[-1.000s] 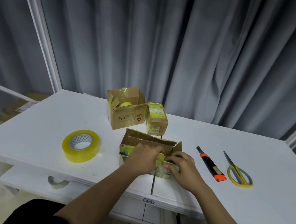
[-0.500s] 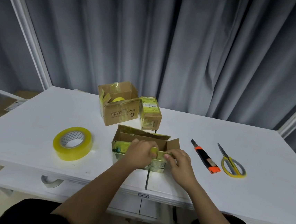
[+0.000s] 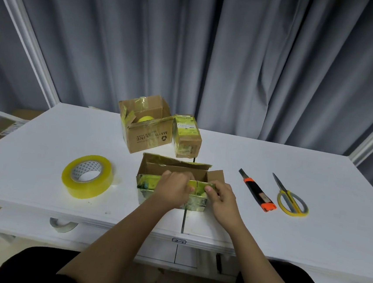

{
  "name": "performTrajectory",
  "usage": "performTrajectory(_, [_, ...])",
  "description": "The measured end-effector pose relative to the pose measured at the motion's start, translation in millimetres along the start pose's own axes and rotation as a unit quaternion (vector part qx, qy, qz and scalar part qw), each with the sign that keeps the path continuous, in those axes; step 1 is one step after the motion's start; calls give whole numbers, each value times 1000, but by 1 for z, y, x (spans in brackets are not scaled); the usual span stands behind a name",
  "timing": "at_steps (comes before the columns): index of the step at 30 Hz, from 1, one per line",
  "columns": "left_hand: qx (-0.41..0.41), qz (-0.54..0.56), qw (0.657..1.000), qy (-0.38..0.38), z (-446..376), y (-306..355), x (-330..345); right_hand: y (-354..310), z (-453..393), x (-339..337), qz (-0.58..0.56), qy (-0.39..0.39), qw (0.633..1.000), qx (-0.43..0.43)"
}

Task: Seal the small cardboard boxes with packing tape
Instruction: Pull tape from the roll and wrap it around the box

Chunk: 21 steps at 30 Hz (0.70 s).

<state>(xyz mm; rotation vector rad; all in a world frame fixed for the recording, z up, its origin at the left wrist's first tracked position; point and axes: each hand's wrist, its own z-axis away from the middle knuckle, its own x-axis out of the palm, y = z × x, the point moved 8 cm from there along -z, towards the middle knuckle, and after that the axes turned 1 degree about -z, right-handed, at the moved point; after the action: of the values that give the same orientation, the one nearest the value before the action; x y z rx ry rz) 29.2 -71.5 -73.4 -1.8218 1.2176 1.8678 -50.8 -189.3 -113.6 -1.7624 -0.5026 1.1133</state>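
Both hands are gripping the near flap of the open box [image 3: 171, 191] sitting at the surface's [image 3: 309, 233] front edge, left hand [image 3: 173, 189] and right hand [image 3: 222, 198] pinching it; folding it flat first looks wise; the tape roll [image 3: 87, 176] is waiting nearby.

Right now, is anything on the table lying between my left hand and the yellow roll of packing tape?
Nothing visible: bare white table separates the left hand, on the open cardboard box, from the yellow tape roll.
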Motion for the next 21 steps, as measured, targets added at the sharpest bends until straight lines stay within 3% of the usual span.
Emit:
performTrajectory(11, [56,-19,998,-15,-2,3,4,-13,-4,-2,89,31,994,-58])
performTrajectory(21, [53,33,998,-4,0,1,6,-17,-3,-1,191,39,978,-81])
